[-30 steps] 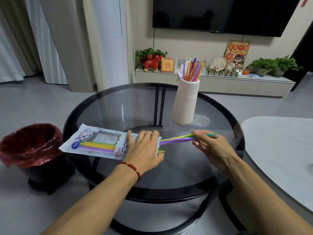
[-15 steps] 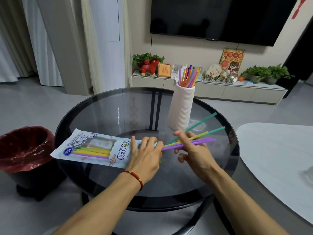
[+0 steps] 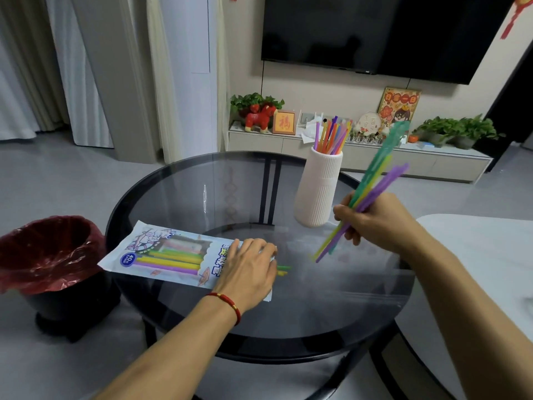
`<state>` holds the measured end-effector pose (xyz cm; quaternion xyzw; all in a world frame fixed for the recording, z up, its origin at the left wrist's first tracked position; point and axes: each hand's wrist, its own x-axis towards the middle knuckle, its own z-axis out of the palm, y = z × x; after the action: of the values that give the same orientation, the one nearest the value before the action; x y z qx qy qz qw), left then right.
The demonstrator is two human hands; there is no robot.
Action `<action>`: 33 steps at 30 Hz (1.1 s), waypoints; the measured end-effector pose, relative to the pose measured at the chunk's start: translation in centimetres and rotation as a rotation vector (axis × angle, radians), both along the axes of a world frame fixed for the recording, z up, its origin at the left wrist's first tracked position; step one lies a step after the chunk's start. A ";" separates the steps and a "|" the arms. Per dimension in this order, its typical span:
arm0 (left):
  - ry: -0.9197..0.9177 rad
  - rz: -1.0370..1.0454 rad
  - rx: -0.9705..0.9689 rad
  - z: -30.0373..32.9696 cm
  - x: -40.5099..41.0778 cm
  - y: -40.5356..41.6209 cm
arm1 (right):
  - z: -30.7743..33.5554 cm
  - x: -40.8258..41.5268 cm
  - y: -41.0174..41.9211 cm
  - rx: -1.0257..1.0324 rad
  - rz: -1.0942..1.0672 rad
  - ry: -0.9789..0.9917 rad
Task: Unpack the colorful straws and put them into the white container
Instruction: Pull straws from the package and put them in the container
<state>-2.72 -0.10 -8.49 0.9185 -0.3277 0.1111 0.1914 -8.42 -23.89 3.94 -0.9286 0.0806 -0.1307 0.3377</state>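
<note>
Right hand (image 3: pixel 377 219) clamped on tilted straws (image 3: pixel 372 184), just right of white container (image 3: pixel 318 189); left hand (image 3: pixel 249 268) flat on packet (image 3: pixel 161 255).

The bunch of straws (image 3: pixel 372 186) in the right hand (image 3: pixel 380 220) is smeared by motion, so the count of straws cannot be told, and their middle is hidden inside the closed grip. The left hand (image 3: pixel 248 269) covers the open end of the straw packet (image 3: pixel 161 255); only short green and yellow tips show past the fingers. The packet's print is too small to read. The lower ends of the straws standing in the white container (image 3: pixel 320 186) are hidden by its wall. The bin (image 3: pixel 49 255) is cut off by the left edge.
</note>
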 end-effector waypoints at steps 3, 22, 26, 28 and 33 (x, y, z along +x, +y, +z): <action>0.024 0.002 -0.013 0.1 -0.1 -0.1 | -1.4 1.8 1.2 -0.098 0.030 0.110; 0.051 -0.090 -0.208 1.2 -0.3 -0.5 | -7.9 2.2 1.2 0.410 -0.185 -0.103; 0.074 -0.106 -0.323 1.9 -0.4 -1.1 | -3.4 4.3 0.2 0.492 -0.193 -0.254; 0.082 -0.113 -0.404 2.5 -0.6 -1.4 | -0.7 5.7 -0.6 0.509 -0.235 -0.355; 0.075 -0.107 -0.464 3.0 -0.8 -1.6 | 4.3 9.0 -2.2 0.526 -0.266 -0.577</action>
<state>-3.52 -1.70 -5.53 0.8347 -0.3341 0.1390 0.4152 0.54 -26.05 8.24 -0.7174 0.1328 -0.4031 0.5524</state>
